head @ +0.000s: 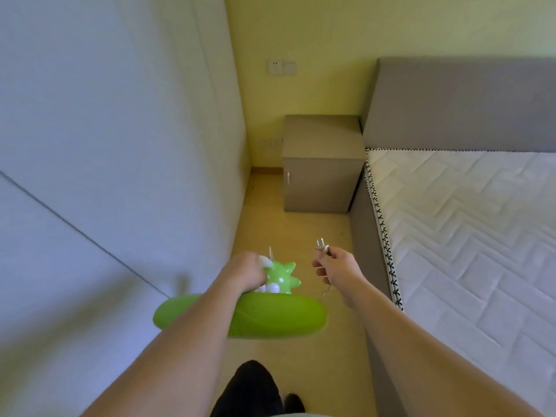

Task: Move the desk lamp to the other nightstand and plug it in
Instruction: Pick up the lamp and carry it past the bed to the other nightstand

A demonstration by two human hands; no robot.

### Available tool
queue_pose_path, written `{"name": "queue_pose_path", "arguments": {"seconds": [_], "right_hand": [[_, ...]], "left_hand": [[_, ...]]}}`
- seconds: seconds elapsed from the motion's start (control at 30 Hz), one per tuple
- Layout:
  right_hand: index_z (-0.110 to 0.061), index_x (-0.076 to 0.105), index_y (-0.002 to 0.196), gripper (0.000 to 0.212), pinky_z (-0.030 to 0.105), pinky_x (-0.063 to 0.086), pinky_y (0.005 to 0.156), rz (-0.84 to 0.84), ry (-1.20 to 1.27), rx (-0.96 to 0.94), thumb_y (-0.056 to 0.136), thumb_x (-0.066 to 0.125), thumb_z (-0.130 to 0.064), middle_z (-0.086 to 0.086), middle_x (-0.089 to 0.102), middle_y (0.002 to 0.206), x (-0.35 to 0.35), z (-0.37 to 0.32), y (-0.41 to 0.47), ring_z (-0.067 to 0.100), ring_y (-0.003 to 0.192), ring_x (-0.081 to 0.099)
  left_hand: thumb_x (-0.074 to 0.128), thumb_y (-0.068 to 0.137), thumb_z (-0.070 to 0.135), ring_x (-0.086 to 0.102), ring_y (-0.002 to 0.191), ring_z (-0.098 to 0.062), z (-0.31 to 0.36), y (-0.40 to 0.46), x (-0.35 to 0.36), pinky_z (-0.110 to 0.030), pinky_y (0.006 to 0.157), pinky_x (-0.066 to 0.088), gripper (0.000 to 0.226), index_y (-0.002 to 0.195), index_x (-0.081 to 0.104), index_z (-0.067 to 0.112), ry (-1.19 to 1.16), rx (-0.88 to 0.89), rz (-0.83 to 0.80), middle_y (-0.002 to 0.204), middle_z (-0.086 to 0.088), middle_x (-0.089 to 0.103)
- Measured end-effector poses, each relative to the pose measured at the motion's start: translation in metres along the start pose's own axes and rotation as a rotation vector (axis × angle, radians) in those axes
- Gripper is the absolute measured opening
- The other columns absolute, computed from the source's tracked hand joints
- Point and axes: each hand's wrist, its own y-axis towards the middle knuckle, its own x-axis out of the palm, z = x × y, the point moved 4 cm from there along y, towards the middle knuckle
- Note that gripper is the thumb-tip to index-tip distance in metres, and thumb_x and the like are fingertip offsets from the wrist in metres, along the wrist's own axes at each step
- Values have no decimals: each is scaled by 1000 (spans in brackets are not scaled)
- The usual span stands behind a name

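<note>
A green desk lamp (270,317) with a wide round base and a spiky green figure hangs in the air over the floor. My left hand (243,273) grips it by the upper part near the figure. To the right, my right hand (340,267) pinches the lamp's plug (321,245), prongs pointing up and forward, with the thin cord (326,291) trailing down to the lamp. Ahead stands a grey-brown nightstand (323,139) in the corner beside the bed. A wall socket (274,67) sits above it, and another low socket (272,142) is to its left.
A white wardrobe wall (120,145) lines the left side of a narrow floor aisle (301,230). The bed's bare quilted mattress (469,230) and grey headboard (466,106) fill the right. My dark-clad leg and foot (255,389) show at the bottom.
</note>
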Motion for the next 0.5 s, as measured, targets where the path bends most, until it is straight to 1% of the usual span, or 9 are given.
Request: {"name": "queue_pose_path", "arguments": {"seconds": [0.07, 0.13, 0.17, 0.23, 0.33, 0.37, 0.43, 0.5], "right_hand": [[-23, 64, 85, 14, 25, 41, 55, 6, 19, 5, 92, 52, -24, -2, 64, 77, -3, -18, 38, 10, 59, 53], [-24, 65, 85, 14, 25, 41, 55, 31, 34, 13, 92, 52, -24, -2, 65, 77, -9, -36, 84, 11, 60, 53], [-24, 65, 84, 14, 25, 41, 55, 57, 39, 5, 92, 53, -24, -2, 65, 77, -14, -49, 112, 11, 60, 53], [-23, 65, 82, 14, 23, 41, 52, 108, 41, -15, 91, 54, -25, -3, 65, 75, -24, -77, 160, 10, 59, 54], [-24, 65, 83, 15, 20, 40, 51, 161, 65, -64, 92, 53, -26, -2, 65, 76, -40, -130, 228, 9, 58, 53], [-24, 65, 83, 16, 20, 40, 52, 182, 66, -79, 92, 52, -25, -1, 65, 76, -48, -155, 253, 10, 59, 53], [-22, 62, 79, 18, 22, 39, 54, 217, 52, -119, 93, 51, -24, 2, 63, 75, -61, -203, 290, 13, 59, 51], [-20, 60, 78, 17, 20, 37, 49, 267, 78, -165, 93, 51, -20, 3, 58, 72, -76, -251, 326, 13, 56, 47]], "left_hand": [[56, 74, 14, 63, 102, -24, 25, 45, -22, -24, 75, 44, 42, 113, 66, 27, 33, 39, -7, 113, -3, 70], [58, 73, 15, 63, 95, -23, 46, 95, -43, -25, 73, 47, 40, 112, 66, 21, 66, 57, -21, 106, -3, 71], [60, 73, 16, 63, 96, -24, 57, 124, -55, -26, 75, 49, 40, 112, 66, 20, 88, 61, -25, 106, -4, 71], [64, 72, 18, 63, 105, -28, 73, 172, -76, -29, 84, 51, 45, 117, 65, 18, 119, 65, -25, 116, -8, 68], [63, 73, 18, 57, 121, -27, 103, 243, -109, -32, 98, 48, 64, 136, 53, 20, 146, 106, -43, 138, -8, 57], [63, 73, 18, 56, 122, -26, 121, 270, -126, -32, 98, 48, 65, 137, 52, 20, 180, 127, -67, 139, -7, 55], [61, 73, 18, 58, 118, -27, 158, 314, -155, -30, 93, 50, 58, 131, 57, 19, 249, 179, -81, 134, -8, 59], [60, 75, 17, 60, 113, -28, 201, 354, -185, -31, 88, 51, 48, 123, 62, 14, 329, 249, -81, 127, -9, 62]]}}
